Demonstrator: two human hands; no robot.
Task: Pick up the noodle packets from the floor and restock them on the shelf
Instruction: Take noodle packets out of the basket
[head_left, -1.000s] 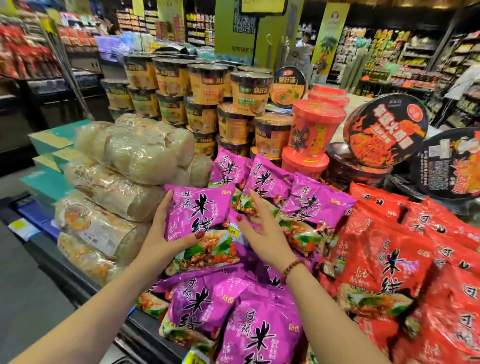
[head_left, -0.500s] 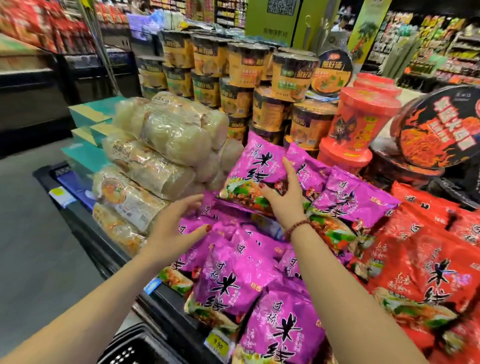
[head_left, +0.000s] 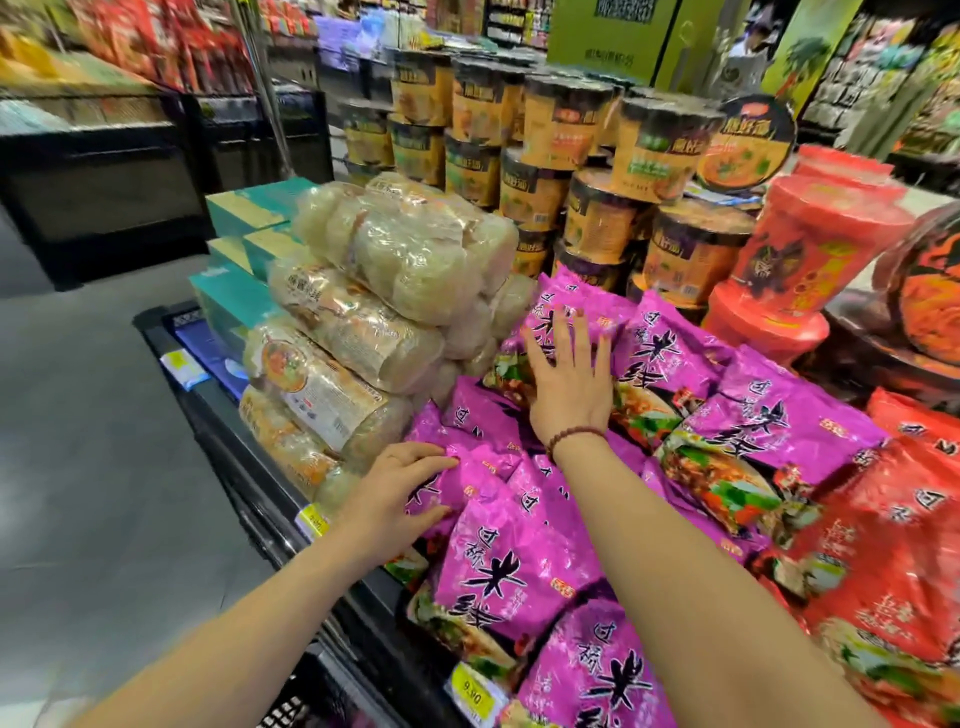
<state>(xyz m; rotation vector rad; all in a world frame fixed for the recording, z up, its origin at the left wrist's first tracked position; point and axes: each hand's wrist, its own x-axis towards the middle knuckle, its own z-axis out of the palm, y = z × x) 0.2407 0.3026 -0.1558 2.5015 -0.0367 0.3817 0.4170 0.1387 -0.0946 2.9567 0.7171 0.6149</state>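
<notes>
Head view: right hand (head_left: 569, 384) flat, grip open, pressing far purple noodle packet (head_left: 592, 299); left hand (head_left: 400, 499), open too, steadies near packets (head_left: 483, 460). Risk: slick packets may slide off shelf edge (head_left: 228, 415).

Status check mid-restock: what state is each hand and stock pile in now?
Left hand: open, resting on a front purple packet.
Right hand: flat, pressing the rear purple packet.
Purple packets: sealed, overlapping on shelf.
Red packets: sealed, heaped alongside.
Cup noodles: lidded, stacked.
Clear noodle bags: sealed, stacked.
</notes>
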